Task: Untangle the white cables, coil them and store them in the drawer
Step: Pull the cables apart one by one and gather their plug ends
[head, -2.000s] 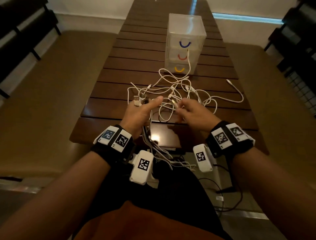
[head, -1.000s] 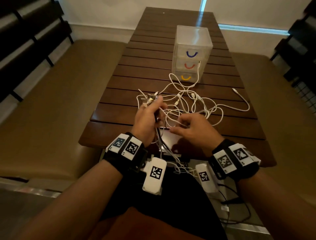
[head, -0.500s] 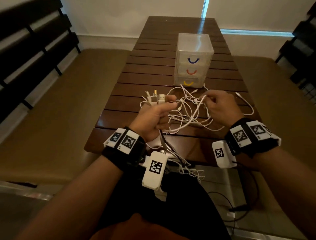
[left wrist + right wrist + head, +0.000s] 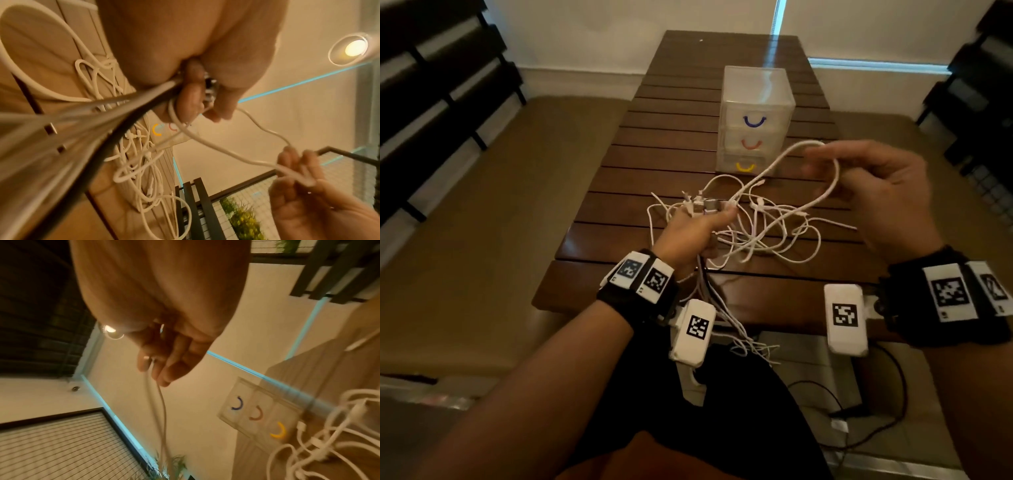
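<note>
Left hand [image 4: 690, 236] grips one bundle of white cables [image 4: 767, 233]; right hand [image 4: 883, 195] pinches one loop at two o'clock; three drawers [image 4: 751, 142] beyond.

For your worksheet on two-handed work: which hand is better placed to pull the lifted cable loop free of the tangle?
Probably the right hand: it already pinches the lifted cable loop above the table, while the left hand grips the bunched plug ends.

black wristbands [image 4: 640, 301], white marker-tagged camera pods [image 4: 693, 330]
</note>
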Action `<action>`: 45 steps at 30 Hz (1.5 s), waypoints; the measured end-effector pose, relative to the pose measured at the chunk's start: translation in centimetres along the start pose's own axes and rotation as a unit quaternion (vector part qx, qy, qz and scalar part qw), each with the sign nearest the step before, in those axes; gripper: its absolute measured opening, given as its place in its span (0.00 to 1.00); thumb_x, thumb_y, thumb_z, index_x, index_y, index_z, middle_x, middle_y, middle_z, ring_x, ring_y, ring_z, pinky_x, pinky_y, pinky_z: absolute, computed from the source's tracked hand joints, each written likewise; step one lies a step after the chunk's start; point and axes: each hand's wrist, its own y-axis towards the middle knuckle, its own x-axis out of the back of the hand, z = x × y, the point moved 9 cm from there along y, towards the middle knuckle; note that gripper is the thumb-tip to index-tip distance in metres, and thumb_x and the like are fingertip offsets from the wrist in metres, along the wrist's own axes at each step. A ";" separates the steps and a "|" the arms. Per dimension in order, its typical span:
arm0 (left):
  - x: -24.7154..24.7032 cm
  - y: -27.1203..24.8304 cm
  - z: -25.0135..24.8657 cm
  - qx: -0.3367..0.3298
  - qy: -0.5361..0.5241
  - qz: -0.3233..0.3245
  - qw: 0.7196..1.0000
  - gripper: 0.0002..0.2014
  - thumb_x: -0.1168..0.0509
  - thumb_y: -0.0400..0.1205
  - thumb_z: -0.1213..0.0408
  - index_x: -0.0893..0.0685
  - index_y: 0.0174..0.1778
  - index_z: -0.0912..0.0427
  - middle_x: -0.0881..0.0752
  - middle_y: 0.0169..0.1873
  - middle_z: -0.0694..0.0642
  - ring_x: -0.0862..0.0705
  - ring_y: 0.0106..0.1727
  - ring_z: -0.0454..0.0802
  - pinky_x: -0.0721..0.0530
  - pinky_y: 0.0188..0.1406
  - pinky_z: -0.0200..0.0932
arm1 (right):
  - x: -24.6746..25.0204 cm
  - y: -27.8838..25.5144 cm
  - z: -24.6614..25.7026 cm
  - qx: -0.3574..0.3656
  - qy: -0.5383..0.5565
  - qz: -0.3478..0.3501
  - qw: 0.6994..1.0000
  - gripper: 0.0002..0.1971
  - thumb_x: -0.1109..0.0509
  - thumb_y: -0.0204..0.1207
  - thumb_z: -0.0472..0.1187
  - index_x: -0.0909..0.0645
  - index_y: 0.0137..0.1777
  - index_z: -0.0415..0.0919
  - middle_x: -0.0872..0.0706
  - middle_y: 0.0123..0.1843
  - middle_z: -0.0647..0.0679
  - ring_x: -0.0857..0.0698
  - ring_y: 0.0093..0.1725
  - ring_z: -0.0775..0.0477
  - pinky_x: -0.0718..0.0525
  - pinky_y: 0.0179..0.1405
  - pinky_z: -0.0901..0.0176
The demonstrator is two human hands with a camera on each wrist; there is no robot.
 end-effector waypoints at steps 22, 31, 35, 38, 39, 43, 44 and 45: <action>-2.3 -1.4 -2.4 -0.122 0.222 0.073 0.965 0.05 0.34 0.83 0.67 0.16 0.45 0.65 0.20 0.24 0.46 0.23 0.23 0.36 0.27 0.19 0.28 | 2.8 0.7 -2.8 -0.022 -0.309 -0.091 0.947 0.09 0.37 0.82 0.41 0.16 0.46 0.50 0.18 0.35 0.58 0.16 0.41 0.50 0.15 0.47 0.47; 0.1 -1.4 -2.1 -0.147 0.247 -0.005 0.958 0.08 0.32 0.82 0.66 0.15 0.41 0.68 0.21 0.26 0.55 0.24 0.28 0.46 0.25 0.32 0.40 | 4.0 -0.1 0.4 0.010 -0.384 -0.084 0.920 0.25 0.29 0.76 0.35 0.26 0.72 0.51 0.26 0.66 0.48 0.26 0.64 0.56 0.27 0.62 0.72; -3.8 -2.6 -3.1 -0.179 0.271 0.076 0.943 0.04 0.29 0.79 0.65 0.13 0.39 0.56 0.17 0.26 0.43 0.21 0.28 0.37 0.23 0.34 0.36 | -4.8 -3.1 -1.9 0.036 -0.455 0.208 0.865 0.25 0.28 0.77 0.47 0.25 0.74 0.53 0.21 0.66 0.48 0.22 0.65 0.51 0.26 0.71 0.48; -5.1 -3.1 -3.1 -0.189 0.293 0.104 0.932 0.05 0.30 0.80 0.66 0.13 0.42 0.65 0.14 0.29 0.53 0.20 0.29 0.38 0.22 0.33 0.34 | -4.2 -4.3 -3.4 0.012 -0.435 0.223 0.872 0.08 0.35 0.82 0.44 0.14 0.54 0.47 0.12 0.47 0.49 0.15 0.47 0.47 0.18 0.51 0.43; -4.7 -3.1 -2.9 -0.178 0.294 0.102 0.934 0.09 0.31 0.81 0.66 0.14 0.40 0.69 0.15 0.30 0.60 0.19 0.29 0.42 0.20 0.32 0.37 | -2.6 -4.0 -3.1 0.015 -0.427 0.180 0.886 0.08 0.35 0.82 0.42 0.14 0.50 0.45 0.12 0.42 0.50 0.15 0.43 0.48 0.18 0.46 0.47; -5.0 -2.7 -0.7 -0.119 0.298 0.101 0.942 0.16 0.32 0.82 0.61 0.16 0.31 0.67 0.18 0.26 0.63 0.23 0.24 0.45 0.26 0.24 0.34 | 5.8 -4.5 -2.6 -0.041 -0.371 0.007 0.928 0.08 0.37 0.84 0.37 0.18 0.48 0.50 0.20 0.36 0.61 0.22 0.35 0.67 0.30 0.35 0.78; -5.8 -2.8 -0.6 -0.122 0.295 0.100 0.942 0.16 0.32 0.82 0.61 0.17 0.31 0.66 0.18 0.25 0.60 0.24 0.23 0.42 0.27 0.24 0.31 | 6.8 -5.1 -2.8 -0.059 -0.374 -0.009 0.926 0.08 0.37 0.84 0.38 0.19 0.50 0.51 0.20 0.39 0.60 0.22 0.38 0.66 0.30 0.38 0.78; -6.9 -2.9 -0.5 -0.129 0.297 0.103 0.941 0.16 0.32 0.82 0.62 0.17 0.31 0.67 0.18 0.24 0.58 0.24 0.21 0.40 0.27 0.24 0.30 | 7.4 -5.7 -3.3 -0.078 -0.387 -0.012 0.919 0.08 0.37 0.84 0.39 0.19 0.55 0.51 0.20 0.46 0.57 0.22 0.45 0.64 0.28 0.46 0.77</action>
